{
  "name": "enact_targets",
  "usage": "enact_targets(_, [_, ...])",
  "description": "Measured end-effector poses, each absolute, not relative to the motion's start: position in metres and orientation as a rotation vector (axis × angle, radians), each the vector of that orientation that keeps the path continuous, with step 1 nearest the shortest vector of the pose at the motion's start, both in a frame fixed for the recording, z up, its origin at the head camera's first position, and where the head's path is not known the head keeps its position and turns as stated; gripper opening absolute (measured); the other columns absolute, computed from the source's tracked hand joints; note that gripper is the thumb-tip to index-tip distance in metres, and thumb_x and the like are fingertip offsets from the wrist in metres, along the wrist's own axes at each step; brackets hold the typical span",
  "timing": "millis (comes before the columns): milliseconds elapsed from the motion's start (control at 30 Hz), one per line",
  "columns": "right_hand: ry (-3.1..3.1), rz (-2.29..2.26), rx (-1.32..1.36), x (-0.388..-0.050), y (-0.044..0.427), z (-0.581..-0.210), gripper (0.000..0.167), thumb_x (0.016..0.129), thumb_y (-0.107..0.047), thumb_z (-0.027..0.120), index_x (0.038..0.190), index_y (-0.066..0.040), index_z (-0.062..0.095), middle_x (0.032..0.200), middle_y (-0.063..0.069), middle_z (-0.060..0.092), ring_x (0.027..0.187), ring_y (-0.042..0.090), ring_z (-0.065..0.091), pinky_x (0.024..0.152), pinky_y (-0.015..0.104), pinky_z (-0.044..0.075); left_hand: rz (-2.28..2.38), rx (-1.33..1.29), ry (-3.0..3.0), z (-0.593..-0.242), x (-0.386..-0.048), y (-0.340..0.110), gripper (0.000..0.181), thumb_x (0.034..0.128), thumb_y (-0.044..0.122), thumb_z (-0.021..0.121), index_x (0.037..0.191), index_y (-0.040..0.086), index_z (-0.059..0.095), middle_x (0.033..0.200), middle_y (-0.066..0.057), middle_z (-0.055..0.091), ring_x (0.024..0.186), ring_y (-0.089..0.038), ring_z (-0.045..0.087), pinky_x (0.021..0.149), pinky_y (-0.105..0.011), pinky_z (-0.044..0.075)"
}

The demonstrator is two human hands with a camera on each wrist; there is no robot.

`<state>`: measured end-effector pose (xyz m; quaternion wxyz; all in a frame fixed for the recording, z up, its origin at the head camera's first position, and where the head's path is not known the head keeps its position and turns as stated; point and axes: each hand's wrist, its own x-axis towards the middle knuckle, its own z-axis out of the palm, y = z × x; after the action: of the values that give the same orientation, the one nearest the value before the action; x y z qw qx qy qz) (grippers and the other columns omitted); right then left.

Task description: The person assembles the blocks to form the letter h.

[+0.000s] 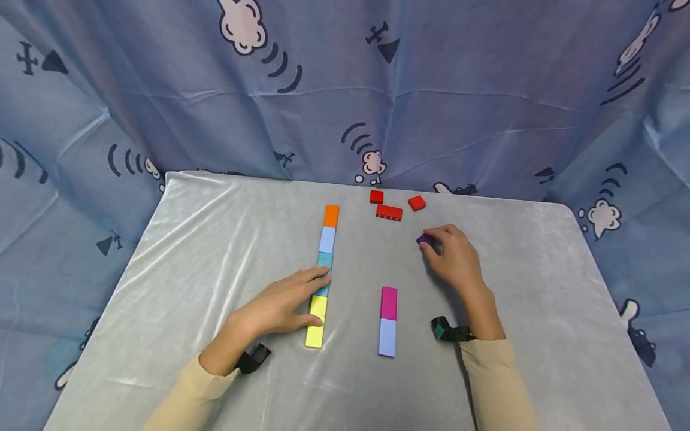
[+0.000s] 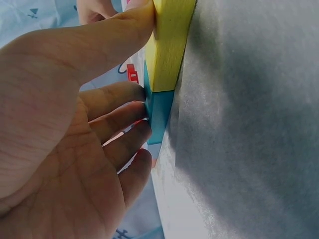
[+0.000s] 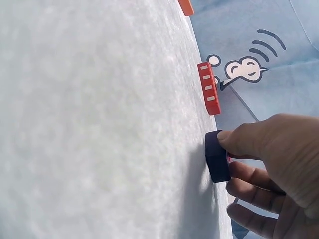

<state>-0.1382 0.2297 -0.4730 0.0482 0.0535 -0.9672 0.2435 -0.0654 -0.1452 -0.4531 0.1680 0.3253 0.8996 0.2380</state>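
A straight row of flat blocks runs away from me: yellow [image 1: 315,337], teal [image 1: 325,259], light blue [image 1: 327,239] and orange [image 1: 331,216] at the far end. Over its near part lies my left hand [image 1: 276,304], its fingertips touching the teal part and its thumb on the yellow. In the left wrist view those fingers are loosely extended along the side of the teal block [image 2: 160,117]. My right hand [image 1: 459,262] pinches a small dark purple block [image 3: 217,157] between thumb and fingers, at or just above the cloth, right of the row.
Between the hands lies a shorter strip, a magenta block [image 1: 389,303] end to end with a light blue block [image 1: 387,338]. Near the back edge sit a long red block [image 1: 389,212] with white marks and two small red blocks [image 1: 376,196]. A patterned curtain [image 1: 345,90] hangs behind the table.
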Motion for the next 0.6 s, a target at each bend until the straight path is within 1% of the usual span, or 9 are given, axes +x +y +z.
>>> enact_targets(100, [-2.960,0.747,0.180,-0.1397,0.2290,-0.4719,0.035,0.099,-0.014,0.071,0.130,0.003,0.072,0.127,0.028,0.067,0.120,0.047,0.063,0.101,0.066,0.054,0.677,0.931,2.563,-0.4528,-0.0660,-0.1453,0.082,0.0913,0.029,0.085,0.158,0.002,0.047,0.170,-0.013,0.040,0.159,-0.032,0.040,0.133,-0.048,0.032])
enact_targets(200, [-2.971,0.754,0.188,-0.1407,0.2284,-0.4723,0.035,0.099,-0.014,0.070,0.129,0.003,0.072,0.128,0.027,0.068,0.121,0.047,0.064,0.104,0.065,0.054,0.675,0.930,2.559,-0.4526,-0.0667,-0.1456,0.082,0.0912,0.030,0.085,0.158,0.002,0.047,0.170,-0.013,0.040,0.159,-0.032,0.039,0.133,-0.047,0.031])
enact_targets(367, [-2.976,0.738,0.196,-0.1415,0.2288,-0.4707,0.033,0.100,-0.013,0.069,0.129,0.003,0.072,0.129,0.026,0.070,0.121,0.046,0.066,0.104,0.065,0.054,0.674,0.934,2.563,-0.4524,-0.0676,-0.1452,0.082,0.0913,0.030,0.085,0.158,0.002,0.047,0.170,-0.013,0.040,0.159,-0.031,0.039,0.134,-0.047,0.031])
enact_targets(600, [-2.971,0.750,0.193,-0.1404,0.2290,-0.4698,0.035,0.099,-0.013,0.070,0.130,0.004,0.071,0.128,0.029,0.068,0.120,0.048,0.065,0.103,0.065,0.054,0.671,0.922,2.554,-0.4513,-0.0668,-0.1448,0.082,0.0919,0.030,0.084,0.159,0.002,0.046,0.171,-0.013,0.039,0.159,-0.034,0.039,0.132,-0.050,0.033])
